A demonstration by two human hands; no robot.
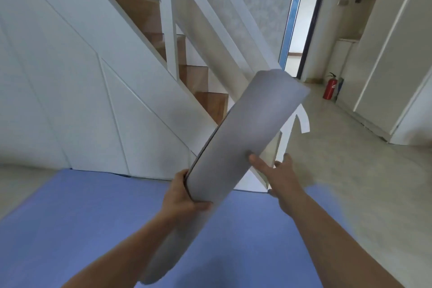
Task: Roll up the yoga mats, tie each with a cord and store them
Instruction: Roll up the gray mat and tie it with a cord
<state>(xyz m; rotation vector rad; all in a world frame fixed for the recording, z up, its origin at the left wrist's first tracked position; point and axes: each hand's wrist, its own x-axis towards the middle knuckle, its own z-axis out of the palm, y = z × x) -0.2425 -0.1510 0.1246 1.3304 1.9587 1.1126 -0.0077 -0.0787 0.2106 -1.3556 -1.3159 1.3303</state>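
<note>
A rolled grey yoga mat (243,138) slants from lower left to upper right in front of me, lifted off the floor. My left hand (182,196) grips the roll near its lower part, fingers wrapped under it. My right hand (280,175) is beside the roll on its right, fingers straight and spread, one fingertip touching the mat's side. A blue yoga mat (93,217) lies flat on the floor beneath my arms. No cord is visible.
A white staircase with wooden steps (201,82) and white panelled wall (70,100) stand ahead on the left. A red fire extinguisher (330,87) stands by white cabinets (385,54) on the right. An open doorway (301,18) lies beyond pale floor.
</note>
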